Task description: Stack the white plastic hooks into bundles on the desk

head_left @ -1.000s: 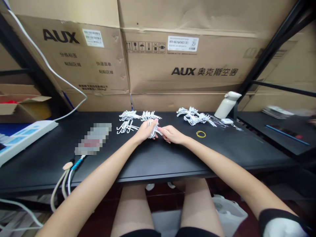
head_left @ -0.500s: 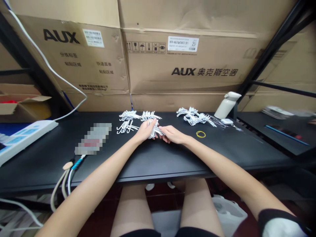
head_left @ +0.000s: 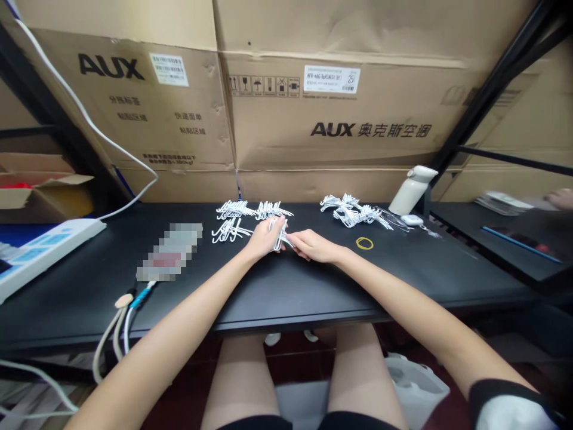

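Observation:
My left hand (head_left: 265,236) is closed around a bundle of white hooks (head_left: 279,234) above the middle of the black table (head_left: 286,292). From the right, my right hand (head_left: 314,245) pinches the bundle's lower right ends. Just behind and left of my left hand lie white hook piles: one at the back (head_left: 233,209), one in front of it (head_left: 229,230), and another (head_left: 272,209) behind the held bundle. More tied hook bundles (head_left: 351,210) lie at the back right. Yellow rubber bands (head_left: 364,243) rest to the right of my right hand.
A white bottle (head_left: 410,190) leans at the back right beside a small white case (head_left: 410,220). On the left are a blurred-out device (head_left: 170,252) with cables and a power strip (head_left: 49,251). Large cartons (head_left: 331,143) stand behind. A person's hand (head_left: 560,198) shows at the far right.
My right hand has shifted slightly at the ends of the held bundle, and its fingers are drawn closer together. Another person's hand has come into view at the far right edge.

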A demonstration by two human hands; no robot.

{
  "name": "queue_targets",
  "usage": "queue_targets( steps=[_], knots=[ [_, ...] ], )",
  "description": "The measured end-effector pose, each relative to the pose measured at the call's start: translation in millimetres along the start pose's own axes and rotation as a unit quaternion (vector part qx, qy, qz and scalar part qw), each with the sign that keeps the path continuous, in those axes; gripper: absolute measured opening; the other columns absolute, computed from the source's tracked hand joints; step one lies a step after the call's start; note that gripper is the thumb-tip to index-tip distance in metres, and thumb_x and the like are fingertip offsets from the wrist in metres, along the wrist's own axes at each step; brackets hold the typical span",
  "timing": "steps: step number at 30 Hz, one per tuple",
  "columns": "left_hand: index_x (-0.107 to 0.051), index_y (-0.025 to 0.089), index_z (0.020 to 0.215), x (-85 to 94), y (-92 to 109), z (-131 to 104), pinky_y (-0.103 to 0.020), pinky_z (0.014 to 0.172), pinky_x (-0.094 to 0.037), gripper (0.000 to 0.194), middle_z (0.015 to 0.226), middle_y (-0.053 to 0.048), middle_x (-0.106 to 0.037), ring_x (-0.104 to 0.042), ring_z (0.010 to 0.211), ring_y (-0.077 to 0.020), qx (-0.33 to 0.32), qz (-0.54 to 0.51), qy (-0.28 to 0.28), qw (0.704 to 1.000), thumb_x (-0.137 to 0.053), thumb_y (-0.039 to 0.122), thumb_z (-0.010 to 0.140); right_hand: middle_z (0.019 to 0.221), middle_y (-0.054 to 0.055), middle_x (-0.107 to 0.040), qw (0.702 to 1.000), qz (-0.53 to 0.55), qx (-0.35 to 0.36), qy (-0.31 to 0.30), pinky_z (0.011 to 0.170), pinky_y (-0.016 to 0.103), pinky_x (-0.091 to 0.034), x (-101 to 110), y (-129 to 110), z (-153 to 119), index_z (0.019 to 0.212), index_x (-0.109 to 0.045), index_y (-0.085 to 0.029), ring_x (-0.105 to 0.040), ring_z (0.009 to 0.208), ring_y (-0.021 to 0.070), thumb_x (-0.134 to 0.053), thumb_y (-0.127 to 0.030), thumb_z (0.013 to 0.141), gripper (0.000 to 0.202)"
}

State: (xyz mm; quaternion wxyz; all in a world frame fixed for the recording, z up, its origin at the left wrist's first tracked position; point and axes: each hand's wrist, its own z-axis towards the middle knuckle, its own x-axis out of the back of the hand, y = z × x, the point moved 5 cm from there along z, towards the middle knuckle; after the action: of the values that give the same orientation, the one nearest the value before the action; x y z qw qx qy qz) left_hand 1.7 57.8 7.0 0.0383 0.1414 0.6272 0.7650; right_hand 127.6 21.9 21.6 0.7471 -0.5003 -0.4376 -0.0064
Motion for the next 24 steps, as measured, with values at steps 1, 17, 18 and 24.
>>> queue_targets(
  steps=[1,17,18,24],
  knots=[
    [-0.055,0.015,0.085,0.0,-0.3,0.1,-0.022,0.036,-0.045,0.039,0.061,-0.001,-0.060,-0.059,0.042,-0.0140,0.000,0.001,0.000,1.000,-0.049,0.054,0.087,0.056,-0.004,-0.046,1.000,0.001,0.000,0.002,0.048,0.021,-0.039,-0.1,-0.2,0.1,0.076,-0.053,-0.016,-0.044,0.043,0.0078,-0.027,-0.045,0.097,0.044],
    [-0.053,0.016,0.080,-1.8,8.3,-1.6,-0.019,0.035,-0.042,0.037,0.046,0.002,-0.056,-0.054,0.036,-0.0121,0.038,-0.026,-0.026,0.999,-0.053,0.053,0.085,0.045,-0.005,-0.039,0.987,0.150,-0.034,0.053,0.037,0.020,-0.031,6.0,18.3,8.5,0.064,-0.050,-0.017,-0.035,0.036,0.0070,-0.032,-0.061,0.090,0.055],
    [-0.053,0.015,0.081,-2.7,8.6,-2.3,-0.019,0.035,-0.042,0.039,0.046,0.002,-0.056,-0.053,0.035,-0.0119,0.048,-0.031,-0.040,0.998,-0.052,0.054,0.085,0.041,-0.006,-0.036,0.979,0.184,-0.045,0.079,0.034,0.020,-0.028,12.2,23.6,10.2,0.061,-0.048,-0.017,-0.032,0.033,0.0068,-0.030,-0.063,0.090,0.057],
    [-0.055,0.014,0.082,-16.2,12.8,-15.9,-0.020,0.036,-0.042,0.042,0.050,-0.002,-0.060,-0.054,0.037,-0.0121,0.093,-0.047,-0.196,0.975,-0.052,0.057,0.083,0.043,-0.005,-0.045,0.956,0.175,-0.087,0.217,0.033,0.019,-0.027,35.8,55.4,22.2,0.065,-0.054,-0.015,-0.037,0.031,0.0064,-0.054,-0.050,0.082,0.039]
  ],
)
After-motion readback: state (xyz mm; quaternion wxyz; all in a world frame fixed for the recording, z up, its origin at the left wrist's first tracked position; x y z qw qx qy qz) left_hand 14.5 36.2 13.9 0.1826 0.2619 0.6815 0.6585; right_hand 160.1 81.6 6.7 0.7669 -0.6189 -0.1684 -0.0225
